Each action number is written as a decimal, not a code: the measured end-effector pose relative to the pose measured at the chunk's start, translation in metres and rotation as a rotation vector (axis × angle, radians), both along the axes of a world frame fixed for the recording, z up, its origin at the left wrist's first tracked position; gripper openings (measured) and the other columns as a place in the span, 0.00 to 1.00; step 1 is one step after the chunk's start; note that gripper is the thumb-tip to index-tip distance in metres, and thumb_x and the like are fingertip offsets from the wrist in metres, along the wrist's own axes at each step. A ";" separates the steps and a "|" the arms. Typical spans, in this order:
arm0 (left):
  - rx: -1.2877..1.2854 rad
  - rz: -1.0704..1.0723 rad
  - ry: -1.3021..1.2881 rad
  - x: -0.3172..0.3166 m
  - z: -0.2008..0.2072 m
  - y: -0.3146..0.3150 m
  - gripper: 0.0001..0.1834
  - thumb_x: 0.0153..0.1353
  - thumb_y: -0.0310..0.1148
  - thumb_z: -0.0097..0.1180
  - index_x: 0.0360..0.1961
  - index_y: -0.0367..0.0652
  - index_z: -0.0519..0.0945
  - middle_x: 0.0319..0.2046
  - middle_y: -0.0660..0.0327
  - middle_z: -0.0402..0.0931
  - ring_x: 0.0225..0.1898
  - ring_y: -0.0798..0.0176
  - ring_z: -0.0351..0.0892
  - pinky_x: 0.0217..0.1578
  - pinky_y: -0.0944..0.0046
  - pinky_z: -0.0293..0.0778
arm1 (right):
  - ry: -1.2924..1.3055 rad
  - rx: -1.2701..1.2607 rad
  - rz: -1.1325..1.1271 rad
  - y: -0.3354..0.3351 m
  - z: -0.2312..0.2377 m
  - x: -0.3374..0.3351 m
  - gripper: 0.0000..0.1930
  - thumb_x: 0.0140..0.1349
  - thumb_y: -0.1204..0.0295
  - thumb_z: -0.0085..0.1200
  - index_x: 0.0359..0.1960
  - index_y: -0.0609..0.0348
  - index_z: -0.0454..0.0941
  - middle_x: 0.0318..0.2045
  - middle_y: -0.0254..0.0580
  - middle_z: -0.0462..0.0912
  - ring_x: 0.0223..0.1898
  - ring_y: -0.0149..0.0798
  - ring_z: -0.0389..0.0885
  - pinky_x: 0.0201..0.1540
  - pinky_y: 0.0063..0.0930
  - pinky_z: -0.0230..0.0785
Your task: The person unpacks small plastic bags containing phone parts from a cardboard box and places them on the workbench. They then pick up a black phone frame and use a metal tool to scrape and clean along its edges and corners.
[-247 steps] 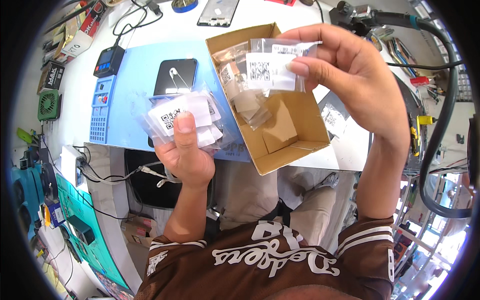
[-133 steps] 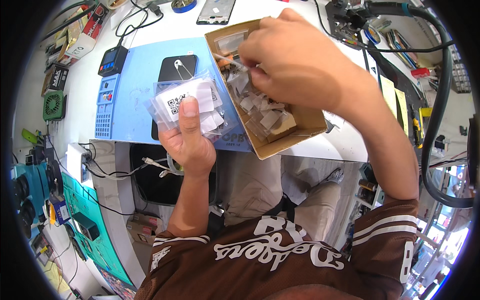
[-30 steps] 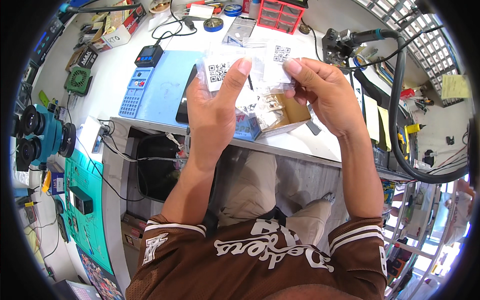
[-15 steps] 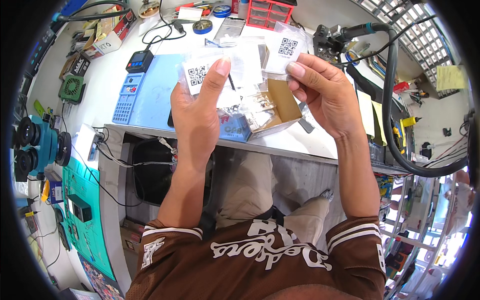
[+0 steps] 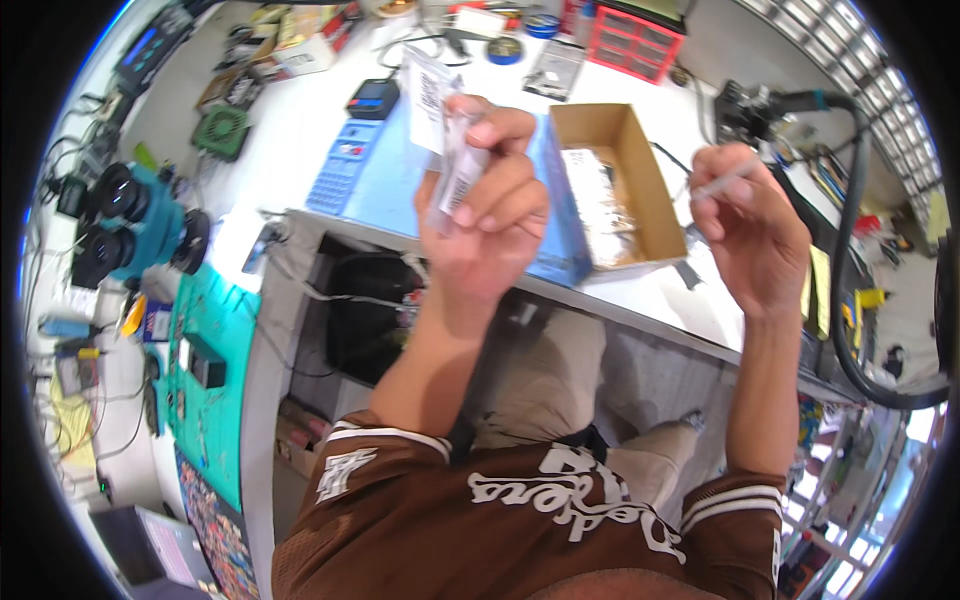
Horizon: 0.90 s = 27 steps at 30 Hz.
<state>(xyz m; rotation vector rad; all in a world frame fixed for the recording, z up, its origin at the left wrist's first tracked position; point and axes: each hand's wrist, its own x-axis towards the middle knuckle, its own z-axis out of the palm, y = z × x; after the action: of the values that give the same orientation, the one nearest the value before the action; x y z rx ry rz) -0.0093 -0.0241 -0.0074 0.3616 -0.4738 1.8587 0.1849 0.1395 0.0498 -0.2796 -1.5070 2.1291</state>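
Bags (image 5: 425,112) are pinched by fingers of the left hand (image 5: 492,215), probably against slipping — a packet (image 5: 728,181) by the right hand (image 5: 758,225), the box (image 5: 658,200) between.

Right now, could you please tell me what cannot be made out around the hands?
Head view: contents of the packets in the left hand, masked by fingers and blur.
Head view: pale strip in the right hand, blurred beyond identifying.
Head view: floor of the cardboard box, partly under bags.
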 end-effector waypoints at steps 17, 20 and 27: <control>0.200 -0.090 -0.044 -0.005 0.001 -0.011 0.06 0.69 0.31 0.58 0.43 0.52 0.85 0.37 0.67 0.75 0.16 0.69 0.72 0.19 0.69 0.67 | -0.191 0.141 -0.070 0.001 -0.006 -0.008 0.09 0.66 0.69 0.55 0.44 0.58 0.79 0.42 0.33 0.77 0.35 0.23 0.69 0.38 0.18 0.60; 0.188 -0.073 -0.027 -0.004 0.005 -0.010 0.05 0.69 0.32 0.58 0.42 0.51 0.85 0.36 0.67 0.75 0.16 0.69 0.71 0.19 0.69 0.66 | -0.206 0.245 -0.095 0.003 -0.011 -0.008 0.09 0.66 0.71 0.54 0.44 0.59 0.81 0.42 0.32 0.78 0.35 0.23 0.69 0.39 0.18 0.59; 0.005 0.183 0.174 -0.011 -0.004 -0.017 0.07 0.72 0.33 0.55 0.46 0.50 0.83 0.38 0.65 0.74 0.17 0.68 0.72 0.23 0.66 0.66 | -0.222 1.244 -0.392 0.012 -0.005 -0.019 0.11 0.62 0.81 0.51 0.39 0.59 0.86 0.36 0.37 0.83 0.36 0.31 0.79 0.39 0.27 0.68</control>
<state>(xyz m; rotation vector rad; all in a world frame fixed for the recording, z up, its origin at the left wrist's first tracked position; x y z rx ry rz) -0.0199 -0.0414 -0.0114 0.5808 -0.3356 1.9818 0.1664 0.1510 0.0447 -0.2984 -2.3317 0.6257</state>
